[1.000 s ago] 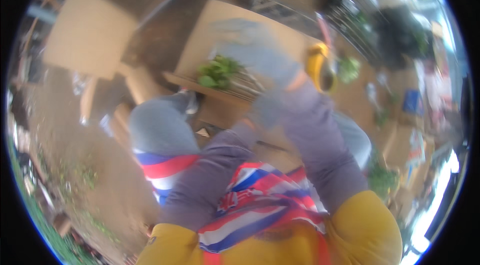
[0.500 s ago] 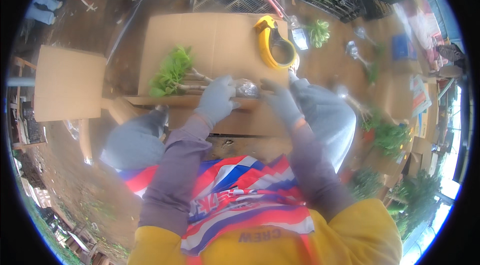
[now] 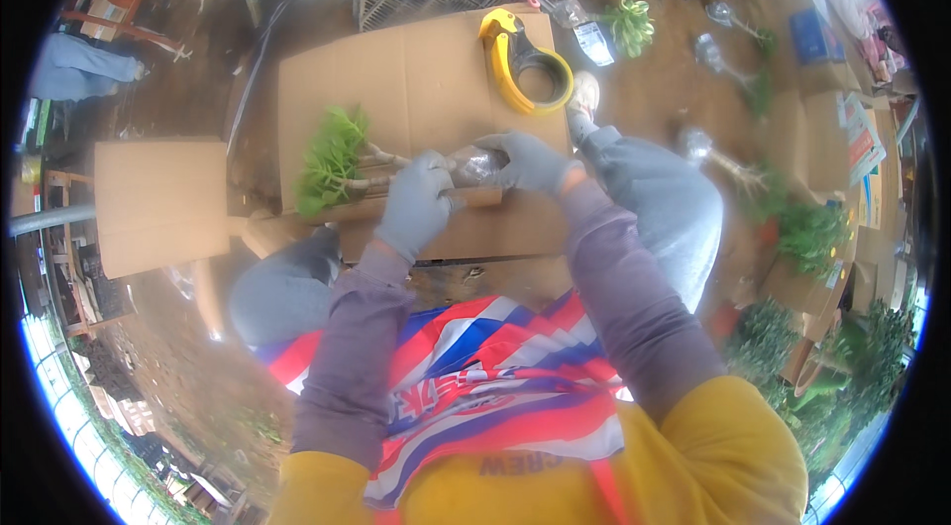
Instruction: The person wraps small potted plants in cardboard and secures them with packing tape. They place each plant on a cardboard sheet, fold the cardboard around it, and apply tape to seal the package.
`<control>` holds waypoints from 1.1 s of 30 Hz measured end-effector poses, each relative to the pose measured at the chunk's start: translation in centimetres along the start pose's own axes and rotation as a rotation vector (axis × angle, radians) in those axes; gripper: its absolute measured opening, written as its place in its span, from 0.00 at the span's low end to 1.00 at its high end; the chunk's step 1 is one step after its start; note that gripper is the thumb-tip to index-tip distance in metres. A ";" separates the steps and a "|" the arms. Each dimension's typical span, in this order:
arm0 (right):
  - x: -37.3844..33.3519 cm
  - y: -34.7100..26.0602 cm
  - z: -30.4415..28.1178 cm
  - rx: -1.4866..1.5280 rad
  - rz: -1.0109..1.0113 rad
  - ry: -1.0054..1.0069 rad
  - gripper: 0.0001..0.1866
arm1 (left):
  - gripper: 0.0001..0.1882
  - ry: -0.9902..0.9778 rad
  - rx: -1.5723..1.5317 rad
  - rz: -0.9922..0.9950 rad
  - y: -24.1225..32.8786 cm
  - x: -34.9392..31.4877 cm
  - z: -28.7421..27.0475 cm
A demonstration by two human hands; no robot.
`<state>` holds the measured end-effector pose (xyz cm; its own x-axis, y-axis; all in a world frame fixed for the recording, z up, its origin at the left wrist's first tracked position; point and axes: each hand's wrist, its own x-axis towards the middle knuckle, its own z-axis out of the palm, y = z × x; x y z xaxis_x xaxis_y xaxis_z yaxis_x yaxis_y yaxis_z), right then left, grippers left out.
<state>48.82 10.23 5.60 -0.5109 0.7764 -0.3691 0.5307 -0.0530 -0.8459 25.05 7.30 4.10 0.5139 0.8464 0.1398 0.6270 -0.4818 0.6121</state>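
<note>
We see both gloved hands meeting over a flat sheet of cardboard (image 3: 416,79) that lies on the ground in front of the seated person. The left hand (image 3: 416,203), in a grey glove, is closed around the woody stems of a small leafy plant cutting (image 3: 332,158), whose green leaves point to the left across the cardboard. The right hand (image 3: 530,160), also grey-gloved, is wrapped around the clear plastic wrap (image 3: 477,166) at the root end of the same cutting, so the two hands sit just beside each other with the wrap between them. Farther away on the cardboard, toward the right, rests a yellow tape dispenser (image 3: 520,59) holding a dark roll. Beyond it, on the bare ground, lies another small green cutting (image 3: 629,25) next to a clear wrapper. To the left of the person a second piece of cardboard (image 3: 158,203) lies flat. On the right side, several more wrapped cuttings (image 3: 718,158) are scattered over the ground, and leafy green plants (image 3: 812,233) crowd near cardboard boxes (image 3: 862,144).
</note>
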 end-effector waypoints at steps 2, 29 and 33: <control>-1.0 -0.5 -0.2 0.252 0.117 0.132 0.31 | 0.13 -0.083 -0.017 -0.161 0.0 0.9 -0.4; 0.9 0.7 5.6 -0.632 -0.027 0.454 0.36 | 0.23 -0.421 0.148 -0.377 -7.9 13.3 3.5; 0.2 0.8 3.6 -0.595 -0.107 0.391 0.34 | 0.20 -0.279 0.077 -0.413 -4.8 11.2 1.7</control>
<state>46.72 8.04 3.48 -0.3607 0.9320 -0.0368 0.8266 0.3011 -0.4754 28.75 18.70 1.41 0.3437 0.8822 -0.3218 0.8470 -0.1432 0.5119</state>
